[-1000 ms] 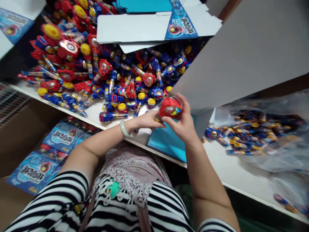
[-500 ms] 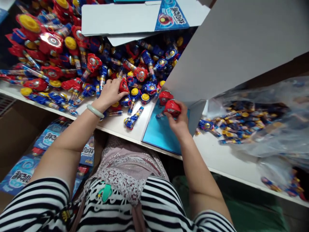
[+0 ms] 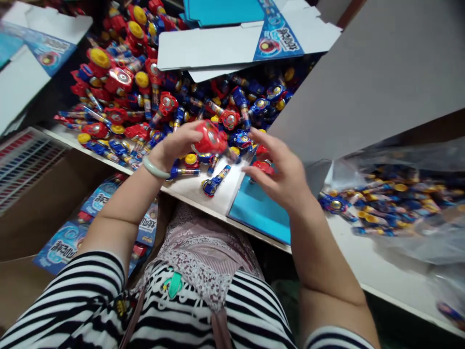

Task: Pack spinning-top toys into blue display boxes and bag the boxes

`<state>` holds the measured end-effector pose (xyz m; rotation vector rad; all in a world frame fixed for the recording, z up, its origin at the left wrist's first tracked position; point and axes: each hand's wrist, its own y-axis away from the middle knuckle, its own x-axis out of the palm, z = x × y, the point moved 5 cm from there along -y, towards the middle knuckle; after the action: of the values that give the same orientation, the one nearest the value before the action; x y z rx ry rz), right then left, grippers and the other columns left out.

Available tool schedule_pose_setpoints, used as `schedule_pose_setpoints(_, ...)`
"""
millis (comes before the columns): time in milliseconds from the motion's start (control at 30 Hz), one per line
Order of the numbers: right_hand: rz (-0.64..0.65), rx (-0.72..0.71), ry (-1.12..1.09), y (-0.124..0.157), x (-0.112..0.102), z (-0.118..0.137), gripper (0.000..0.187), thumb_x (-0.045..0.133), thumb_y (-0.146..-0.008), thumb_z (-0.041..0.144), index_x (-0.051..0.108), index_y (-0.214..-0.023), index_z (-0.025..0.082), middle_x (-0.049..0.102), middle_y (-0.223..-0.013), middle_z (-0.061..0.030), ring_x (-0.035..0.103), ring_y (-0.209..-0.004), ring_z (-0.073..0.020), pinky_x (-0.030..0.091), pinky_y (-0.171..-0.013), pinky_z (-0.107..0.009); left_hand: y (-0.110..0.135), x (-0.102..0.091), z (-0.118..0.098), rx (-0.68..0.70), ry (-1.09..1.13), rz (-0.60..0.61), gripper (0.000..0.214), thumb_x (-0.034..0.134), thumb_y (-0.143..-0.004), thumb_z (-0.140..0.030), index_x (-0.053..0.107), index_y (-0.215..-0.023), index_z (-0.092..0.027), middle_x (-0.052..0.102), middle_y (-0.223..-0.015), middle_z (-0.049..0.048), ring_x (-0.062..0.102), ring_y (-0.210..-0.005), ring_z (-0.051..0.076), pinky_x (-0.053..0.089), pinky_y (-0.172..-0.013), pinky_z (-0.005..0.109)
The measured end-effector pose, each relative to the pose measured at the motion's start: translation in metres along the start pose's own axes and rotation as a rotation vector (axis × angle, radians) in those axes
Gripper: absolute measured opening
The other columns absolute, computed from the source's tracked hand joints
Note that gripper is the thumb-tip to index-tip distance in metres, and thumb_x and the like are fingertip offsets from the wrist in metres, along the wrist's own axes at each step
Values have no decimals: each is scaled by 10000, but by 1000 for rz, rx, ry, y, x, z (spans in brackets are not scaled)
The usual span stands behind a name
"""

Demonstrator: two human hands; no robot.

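Note:
My left hand (image 3: pixel 174 145), with a pale bangle at its wrist, grips a red spinning-top toy (image 3: pixel 210 138) above the front of the heap. Motion blurs the toy's lower end. My right hand (image 3: pixel 286 179) is open, thumb and fingers apart, over a display box with a bright blue floor (image 3: pixel 259 208). Behind those fingers, partly hidden, are red toys (image 3: pixel 264 167) in the box. A single blue toy with a clear tube (image 3: pixel 215 181) lies on the white table just left of the box.
A big heap of red and blue toys (image 3: pixel 119 80) covers the back left. Folded cardboard (image 3: pixel 210 46) lies over it. The box's tall grey panel (image 3: pixel 363 72) rises at right. Beyond it sits a plastic bag of blue and yellow pieces (image 3: pixel 395 198). Packed boxes (image 3: pixel 69 242) stand below the table edge (image 3: pixel 203 206).
My left hand has lifted the red toy from the heap and carried it rightward. My right hand has let go of its red toy in the box and opened. The view has shifted left.

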<state>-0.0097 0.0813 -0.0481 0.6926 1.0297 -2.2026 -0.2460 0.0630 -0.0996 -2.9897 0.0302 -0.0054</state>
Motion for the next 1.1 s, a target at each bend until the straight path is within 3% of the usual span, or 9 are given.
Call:
schedule_pose_setpoints(100,192,24,-128,-21,25,16,827,736,-806,329,357,-1541,319,577,-1435,-51,608,-1243,-286,531,-1053,-474,6,49,-2,-78,110,188,493,727,-724,-624,670,-851,-150,710,-798,51,701,-761,199,575,-713,327)
schedule_pose_setpoints(167,222,96,-187,-10,29,9,788,741,-782,293,414,-1498,329,625,-1341,-33,652,-1142,-261,557,-1006,-451,11,62,3,-132,124,248,562,685,-764,-707,670,-867,-155,729,-825,79,710,-766,201,578,-695,319)
schedule_pose_setpoints(267,1,193,-164,35,10,-19,639,784,-741,337,536,-1330,317,632,-1218,-25,660,-1031,-230,582,-933,-425,13,35,14,-128,40,130,614,590,-822,-761,646,-969,-168,739,-892,111,717,-778,198,575,-669,311)
schedule_pose_setpoints(367,-365,279,5,92,-8,-45,645,818,-711,419,513,-1267,299,574,-1200,-50,629,-1051,-246,568,-937,-461,5,-25,24,11,-193,-262,482,703,-803,-652,612,-919,-194,714,-856,62,692,-771,165,565,-692,289)
schedule_pose_setpoints(467,-542,311,186,123,5,-56,577,759,-766,475,471,-1233,297,535,-1139,-65,609,-1059,-271,555,-930,-507,-6,-52,36,83,-370,-448,390,745,-799,-552,583,-861,-203,671,-789,29,653,-712,147,560,-702,302)
schedule_pose_setpoints(600,-715,256,355,127,32,-53,518,688,-837,449,392,-1241,318,496,-1130,-81,586,-1070,-284,531,-930,-539,-16,-30,52,89,-473,-357,361,687,-855,-523,562,-924,-192,654,-832,32,657,-758,158,551,-729,307)
schedule_pose_setpoints(700,-684,190,360,121,44,-46,548,694,-839,399,348,-1261,344,485,-1123,-78,585,-1041,-276,536,-893,-532,-15,-17,61,87,-531,-325,333,666,-870,-494,561,-954,-189,651,-880,39,648,-843,168,532,-764,291)
schedule_pose_setpoints(900,-640,185,345,115,50,-45,542,674,-842,379,313,-1245,345,458,-1133,-89,581,-1044,-297,502,-919,-584,-21,-31,69,61,-709,-362,208,630,-866,-331,599,-999,-174,655,-915,45,620,-909,195,503,-827,311)
schedule_pose_setpoints(1100,-609,154,324,122,66,-49,571,730,-820,341,359,-1254,352,505,-1138,-77,606,-1003,-265,551,-855,-509,-66,-30,55,47,-982,-236,188,615,-826,-176,667,-1003,-140,646,-1038,105,603,-1051,275,454,-993,420)
